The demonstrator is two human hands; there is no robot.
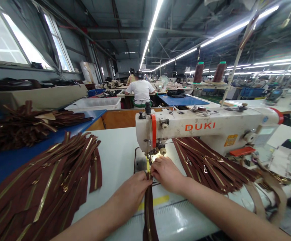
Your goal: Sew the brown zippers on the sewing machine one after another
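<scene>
A brown zipper (149,207) with gold-coloured teeth runs from the needle area of a white sewing machine (200,127) down over the table's front edge. My left hand (136,185) pinches it just in front of the presser foot. Close by, on the right of the needle, the bent fingers of my right hand (166,172) are closed at the zipper's upper end; the fingertips partly hide what they grip. A lit spot shows behind them. Brown zippers lie in a large pile (67,177) to the left, and another bundle (210,164) rests under the machine's arm.
Further left, more brown strips (27,124) are heaped on a blue table (95,117). Two thread cones (198,73) stand behind the machine. Beige strips (257,201) hang at the right. A person in a white shirt (140,91) sits ahead, facing away.
</scene>
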